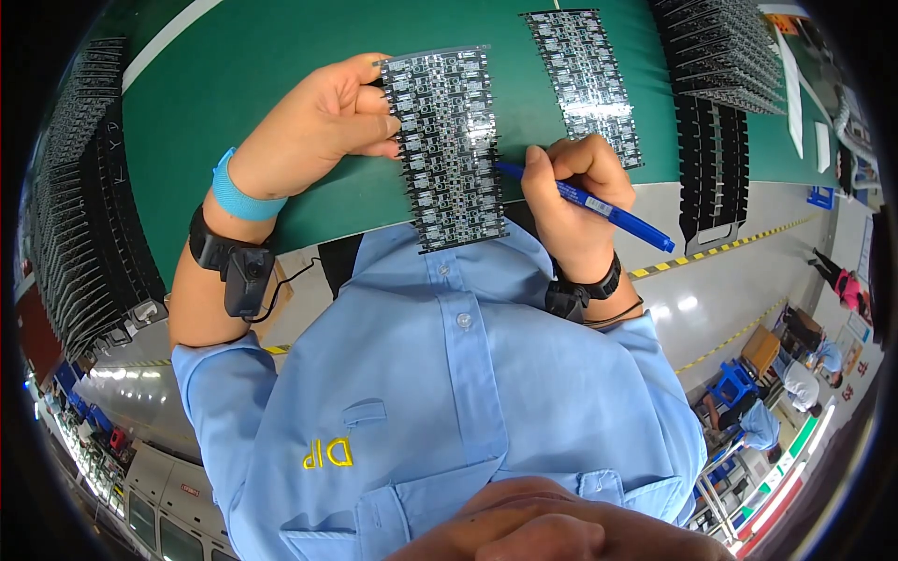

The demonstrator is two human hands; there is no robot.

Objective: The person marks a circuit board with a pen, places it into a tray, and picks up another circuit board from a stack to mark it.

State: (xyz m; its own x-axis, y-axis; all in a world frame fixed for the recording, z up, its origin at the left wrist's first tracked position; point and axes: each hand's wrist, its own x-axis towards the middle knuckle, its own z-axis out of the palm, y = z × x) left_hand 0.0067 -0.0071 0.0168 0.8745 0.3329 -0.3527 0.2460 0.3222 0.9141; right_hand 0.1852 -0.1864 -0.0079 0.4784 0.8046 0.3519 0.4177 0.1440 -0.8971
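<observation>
My left hand point(327, 122) is closed on the left edge of a circuit board panel point(444, 154), thumb in front. The panel is black with rows of small silvery parts, and it is raised above the green table. In my right hand point(585, 192) is a blue marker pen point(617, 217), gripped between thumb and fingers. Its tip end points left at the panel's right edge; I cannot tell whether it touches. Beyond my right hand, a second circuit board panel point(585, 79) lies on the green tabletop point(281, 42).
Black racks with many upright boards stand at the left point(94, 187) and at the right point(716, 159). White papers point(793, 93) are at the far right. Behind the table edge is a grey floor with yellow-black tape point(730, 254), and several people sit or stand farther off.
</observation>
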